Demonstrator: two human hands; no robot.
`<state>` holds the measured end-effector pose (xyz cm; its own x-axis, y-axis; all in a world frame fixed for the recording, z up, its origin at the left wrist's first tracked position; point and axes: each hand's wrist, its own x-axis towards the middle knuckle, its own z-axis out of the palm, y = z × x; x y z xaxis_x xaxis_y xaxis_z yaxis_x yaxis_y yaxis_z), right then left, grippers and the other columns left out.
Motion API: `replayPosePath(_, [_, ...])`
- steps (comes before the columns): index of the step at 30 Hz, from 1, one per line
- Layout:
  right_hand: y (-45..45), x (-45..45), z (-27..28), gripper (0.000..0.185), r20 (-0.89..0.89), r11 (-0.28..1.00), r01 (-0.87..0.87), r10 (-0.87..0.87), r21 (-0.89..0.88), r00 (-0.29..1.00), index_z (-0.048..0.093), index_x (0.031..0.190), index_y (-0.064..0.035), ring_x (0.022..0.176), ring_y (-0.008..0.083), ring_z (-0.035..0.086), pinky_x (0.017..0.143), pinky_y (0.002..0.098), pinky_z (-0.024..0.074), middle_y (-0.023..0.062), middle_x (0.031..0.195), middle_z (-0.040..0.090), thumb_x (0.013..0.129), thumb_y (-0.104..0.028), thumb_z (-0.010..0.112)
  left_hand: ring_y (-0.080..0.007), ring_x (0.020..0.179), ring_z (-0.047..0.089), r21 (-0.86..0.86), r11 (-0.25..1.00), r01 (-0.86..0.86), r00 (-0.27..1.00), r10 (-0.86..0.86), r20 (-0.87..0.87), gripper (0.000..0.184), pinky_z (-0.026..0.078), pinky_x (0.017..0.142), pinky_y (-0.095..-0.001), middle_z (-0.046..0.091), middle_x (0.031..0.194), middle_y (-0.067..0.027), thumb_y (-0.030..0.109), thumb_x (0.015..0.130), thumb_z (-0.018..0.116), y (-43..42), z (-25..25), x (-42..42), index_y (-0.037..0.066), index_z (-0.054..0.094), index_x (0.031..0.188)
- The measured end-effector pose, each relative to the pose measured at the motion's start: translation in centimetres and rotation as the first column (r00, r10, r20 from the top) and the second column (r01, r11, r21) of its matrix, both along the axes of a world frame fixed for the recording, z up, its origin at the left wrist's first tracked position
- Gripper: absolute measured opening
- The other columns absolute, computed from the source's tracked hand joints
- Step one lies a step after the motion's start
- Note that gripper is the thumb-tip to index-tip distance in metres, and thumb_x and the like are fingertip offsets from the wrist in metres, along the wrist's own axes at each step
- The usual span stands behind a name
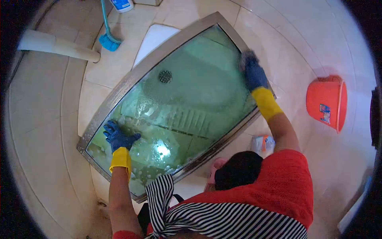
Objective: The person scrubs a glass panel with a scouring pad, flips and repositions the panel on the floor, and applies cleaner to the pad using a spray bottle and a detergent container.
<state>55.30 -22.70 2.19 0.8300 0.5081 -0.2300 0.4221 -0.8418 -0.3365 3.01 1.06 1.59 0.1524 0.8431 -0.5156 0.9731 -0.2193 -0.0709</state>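
A framed glass panel (207,79) lies slanted in front of me, its greenish glass wet and soapy. Both my hands wear blue gloves with yellow cuffs. My left hand (119,136) rests on the glass at its lower left, fingers spread, holding nothing. At the right side of the metal frame (234,38) is my right hand (254,71), closed around a dark grey scrubbing pad (247,57) that touches the frame. The glove hides part of the pad.
A red bucket (324,103) stands at the right. A blue brush (109,41), a bottle (122,4) and a pale pipe (59,46) are at the upper left. A plastic container (262,143) sits beyond the panel's near right edge. Curved-looking tiled walls surround the floor.
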Motion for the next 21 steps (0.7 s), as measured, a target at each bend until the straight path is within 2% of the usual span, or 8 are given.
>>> replayPosePath(4, [-9.6,-7.1,-5.3,0.056,0.182,0.882,-0.458,0.471,-0.112,0.863,0.033,0.143,0.0111,0.129,0.0429,0.044,0.113,0.0435,0.0321,0.0312,0.141,0.043,0.095,-0.015,0.046,-0.0507,0.145,0.008,-0.016,1.000,0.003,1.000,-0.003,0.001,0.148,0.015,0.116,-0.0579,0.004,0.158,-0.0303,0.060,0.050,0.088,0.2,-0.5,-0.5,0.001,0.000,0.153])
replayPosePath(8, [6.4,-19.6,0.6,0.037,0.043,0.531,-0.783,0.819,0.325,0.573,0.059,0.119,0.0025,0.118,0.0386,0.054,0.104,0.0450,0.0418,0.0253,0.122,0.059,0.087,-0.016,0.056,-0.0479,0.145,0.013,-0.014,0.999,0.043,0.999,-0.043,0.008,0.138,0.017,0.118,-0.0524,0.010,0.158,-0.0291,0.058,0.057,0.086,-0.1,0.3,-0.2,0.000,0.005,0.153])
replayPosePath(12, [14.0,-13.2,-3.4,0.028,0.486,0.665,-0.745,0.635,0.052,0.601,0.065,0.108,-0.0008,0.097,0.0396,0.065,0.087,0.0487,0.0507,0.0221,0.110,0.066,0.088,-0.015,0.052,-0.0407,0.144,0.023,0.070,0.946,0.316,0.932,-0.323,0.163,0.113,0.024,0.117,-0.0434,0.023,0.156,-0.0261,0.054,0.071,0.078,0.3,-0.5,-4.1,-0.002,0.021,0.151])
replayPosePath(15, [10.0,-5.4,-1.2,0.031,0.368,0.903,-0.418,0.357,0.101,0.859,0.064,0.107,0.0025,0.110,0.0400,0.058,0.099,0.0461,0.0444,0.0278,0.115,0.062,0.095,-0.020,0.047,-0.0366,0.141,0.033,-0.037,0.992,0.123,0.953,-0.108,0.282,0.099,0.030,0.115,-0.0400,0.032,0.153,-0.0244,0.052,0.078,0.073,-0.3,5.2,-6.8,-0.002,0.030,0.148])
replayPosePath(17, [4.6,-6.4,-3.6,0.033,0.618,0.874,-0.486,0.398,-0.029,0.678,0.061,0.112,0.0036,0.109,0.0415,0.057,0.098,0.0467,0.0439,0.0281,0.116,0.060,0.095,-0.022,0.048,-0.0371,0.137,0.039,-0.025,0.998,0.058,0.946,-0.047,0.319,0.089,0.033,0.112,-0.0403,0.037,0.149,-0.0257,0.048,0.082,0.070,-0.1,7.1,-10.3,-0.001,0.034,0.146])
replayPosePath(18, [2.7,-10.3,-2.1,0.035,0.384,0.863,-0.462,0.364,0.203,0.849,0.057,0.117,0.0045,0.109,0.0432,0.057,0.097,0.0479,0.0438,0.0283,0.118,0.059,0.095,-0.021,0.047,-0.0373,0.135,0.042,-0.028,0.999,0.026,0.940,-0.015,0.342,0.084,0.035,0.111,-0.0404,0.040,0.147,-0.0263,0.046,0.084,0.069,0.0,7.4,-12.1,-0.001,0.036,0.145])
replayPosePath(20, [-0.3,-19.3,-2.6,0.038,0.332,0.749,-0.659,0.606,0.068,0.723,0.054,0.123,0.0030,0.112,0.0422,0.056,0.096,0.0522,0.0437,0.0278,0.122,0.057,0.094,-0.020,0.047,-0.0373,0.130,0.047,0.010,1.000,0.016,0.926,-0.018,0.378,0.070,0.038,0.108,-0.0401,0.046,0.142,-0.0268,0.039,0.090,0.063,0.0,6.5,-15.4,-0.001,0.040,0.143])
replayPosePath(21, [-0.2,-24.5,-0.2,0.042,0.003,0.600,-0.717,0.768,-0.354,0.640,0.051,0.130,0.0006,0.116,0.0396,0.055,0.096,0.0572,0.0417,0.0253,0.127,0.056,0.094,-0.022,0.045,-0.0374,0.128,0.049,0.021,1.000,0.008,0.920,-0.015,0.391,0.063,0.039,0.106,-0.0399,0.049,0.139,-0.0271,0.036,0.094,0.060,-0.2,5.7,-16.6,0.000,0.042,0.142])
